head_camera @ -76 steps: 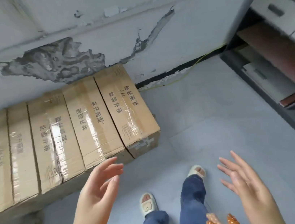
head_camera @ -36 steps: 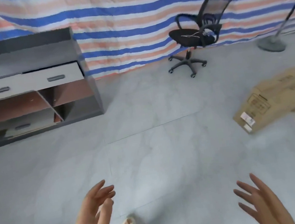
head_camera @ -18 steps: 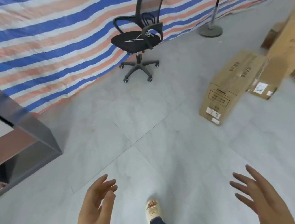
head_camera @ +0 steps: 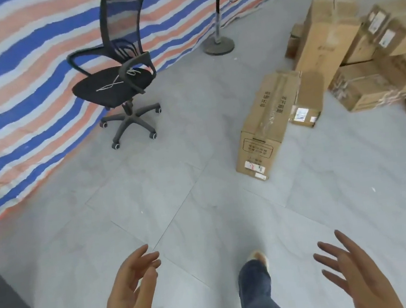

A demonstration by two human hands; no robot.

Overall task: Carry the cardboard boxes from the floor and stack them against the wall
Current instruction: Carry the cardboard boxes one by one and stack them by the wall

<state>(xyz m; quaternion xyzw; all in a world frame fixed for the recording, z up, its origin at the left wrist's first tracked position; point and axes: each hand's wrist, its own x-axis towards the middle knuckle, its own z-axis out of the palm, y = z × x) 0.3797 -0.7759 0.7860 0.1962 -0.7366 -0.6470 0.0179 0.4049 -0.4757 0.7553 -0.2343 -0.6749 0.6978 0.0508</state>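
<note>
Both hands are low in the view and hold nothing. The left hand has its fingers relaxed and slightly spread, palm turned inward. The right hand also has straight, spread fingers, palm facing the left one. Between them a leg in blue jeans steps over the grey tiled floor.

The nearest cardboard box lies on the floor ahead of the hands and a little to the right, well apart from both, its labelled end turned toward the person. Just beside it on the right lies a smaller flat box, touching it or almost touching; the view is too blurred to tell which. Farther right and behind, a pile of more cardboard boxes stands, one tall box leaning among them.

To the left of the boxes a black office chair stands before a striped blue, orange and white tarp. A round fan base with its pole is between chair and pile. A dark cabinet corner shows at the lower left edge.
</note>
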